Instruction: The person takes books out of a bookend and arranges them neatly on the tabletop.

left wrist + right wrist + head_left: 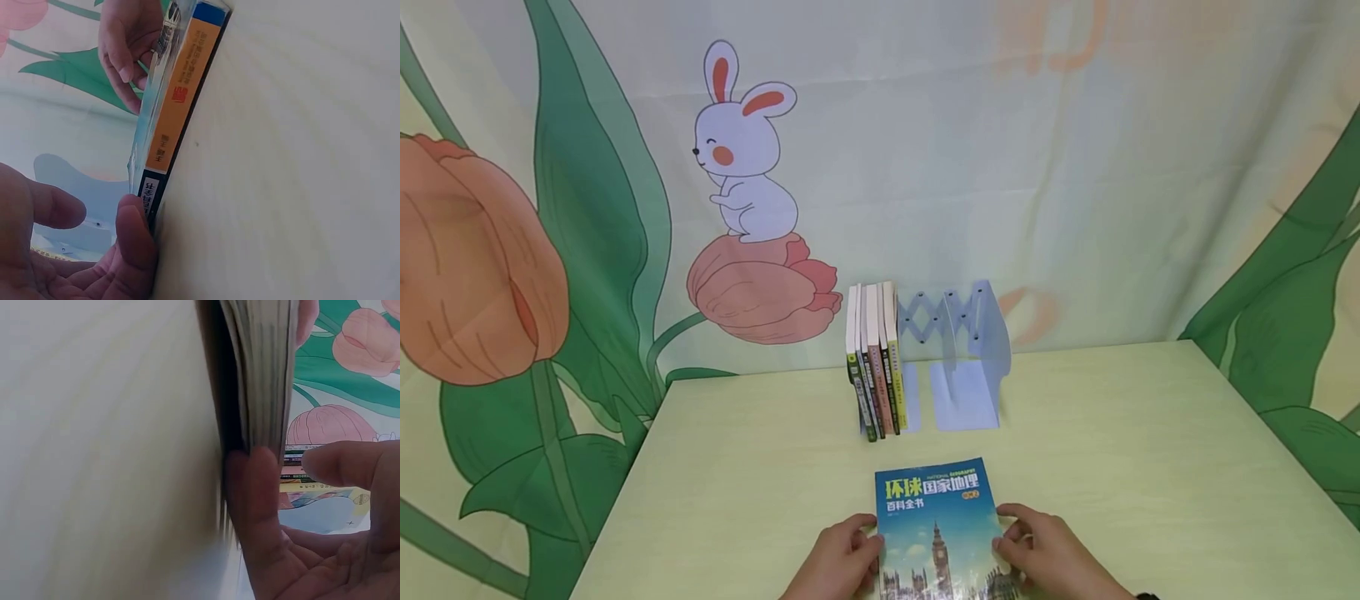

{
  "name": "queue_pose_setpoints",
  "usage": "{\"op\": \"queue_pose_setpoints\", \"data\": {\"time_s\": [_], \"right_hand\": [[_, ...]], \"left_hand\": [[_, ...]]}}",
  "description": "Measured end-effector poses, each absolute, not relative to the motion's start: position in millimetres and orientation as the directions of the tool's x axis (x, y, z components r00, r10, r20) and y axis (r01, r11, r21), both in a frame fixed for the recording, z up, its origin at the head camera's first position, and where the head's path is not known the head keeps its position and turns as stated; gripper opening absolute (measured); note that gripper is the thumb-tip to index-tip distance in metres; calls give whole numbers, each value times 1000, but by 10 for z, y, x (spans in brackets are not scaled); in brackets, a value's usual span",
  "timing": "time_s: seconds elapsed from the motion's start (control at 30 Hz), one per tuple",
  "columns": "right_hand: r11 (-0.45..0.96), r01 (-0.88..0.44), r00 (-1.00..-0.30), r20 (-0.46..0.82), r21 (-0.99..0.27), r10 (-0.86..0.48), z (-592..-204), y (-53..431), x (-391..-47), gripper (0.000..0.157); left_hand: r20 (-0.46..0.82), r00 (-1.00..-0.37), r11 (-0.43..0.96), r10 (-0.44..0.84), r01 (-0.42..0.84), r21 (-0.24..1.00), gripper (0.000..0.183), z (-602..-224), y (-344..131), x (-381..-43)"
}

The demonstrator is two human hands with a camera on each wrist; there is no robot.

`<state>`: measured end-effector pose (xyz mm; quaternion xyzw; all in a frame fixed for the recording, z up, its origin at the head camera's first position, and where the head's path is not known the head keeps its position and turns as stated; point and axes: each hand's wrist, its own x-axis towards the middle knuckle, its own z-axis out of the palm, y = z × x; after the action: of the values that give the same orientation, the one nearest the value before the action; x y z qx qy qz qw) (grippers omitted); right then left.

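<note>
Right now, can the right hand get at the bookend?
Likely yes, with a forward reach: bare tabletop lies between the right hand and the bookend; the book sits left of that path.

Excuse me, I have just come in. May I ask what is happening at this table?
A person has both hands on a book with its cover facing up: the left hand is at the spine, the right hand at the page edges. Farther back on the table, a row of books stands at the left side of a book rack.
</note>
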<state>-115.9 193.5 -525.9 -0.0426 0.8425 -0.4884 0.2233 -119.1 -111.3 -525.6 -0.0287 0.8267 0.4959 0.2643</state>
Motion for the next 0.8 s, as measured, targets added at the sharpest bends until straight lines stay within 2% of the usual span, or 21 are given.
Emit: {"op": "queue_pose_setpoints", "data": {"time_s": [0.2, 0.47, 0.6, 0.8], "right_hand": [[598, 104, -909, -320, -795, -267, -5259, 1926, -1165, 57], [597, 79, -915, -295, -798, -274, -5240, 1945, -1165, 55], [616, 39, -928, -257, -787, -268, -5196, 1950, -1148, 52], [719, -16, -972, -157, -695, -173, -5083, 1897, -1103, 48]], "left_hand": [[-462, -859, 502, 222, -305, 809, 50, -5247, -1117, -1186], [-450, -862, 519, 231, -282, 807, 49, -5232, -1115, -1175], [-401, -886, 575, 231, -208, 791, 45, -5160, -1137, -1169], [-240, -946, 678, 216, -31, 734, 38, -4991, -1188, -1175]]}}
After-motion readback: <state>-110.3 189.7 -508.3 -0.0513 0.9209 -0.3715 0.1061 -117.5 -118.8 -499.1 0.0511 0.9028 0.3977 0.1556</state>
